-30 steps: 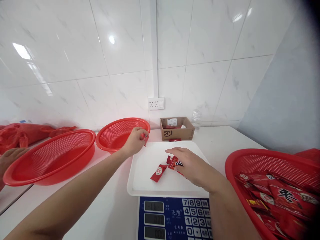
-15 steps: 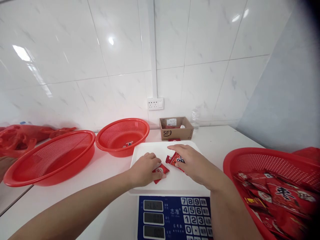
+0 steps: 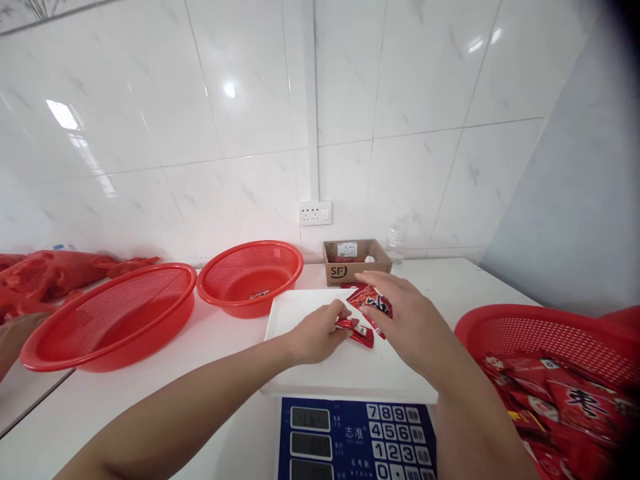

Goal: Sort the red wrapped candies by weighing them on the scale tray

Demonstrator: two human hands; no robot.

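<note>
My left hand (image 3: 320, 332) pinches a small red packet (image 3: 356, 329) just above the white tray (image 3: 310, 373) of the blue-faced scale (image 3: 350, 440). My right hand (image 3: 407, 319) is closed on another red packet (image 3: 376, 303) with black lettering, lifted over the tray's back right part. The two packets nearly touch. One packet (image 3: 260, 294) lies inside the smaller red basket (image 3: 250, 277) behind the tray.
A large red basket (image 3: 107, 317) stands at the left, and a red basket of several packets (image 3: 550, 373) at the right. A cardboard box (image 3: 355, 261), a clear bottle (image 3: 395, 239) and a wall socket (image 3: 315, 213) are at the back. Red bags (image 3: 45, 273) and another person's hand (image 3: 13, 337) at far left.
My left hand dropped a packet into the small basket, came back to the tray and picked up the small packet lying there. My right hand lifted its packet off the tray.
</note>
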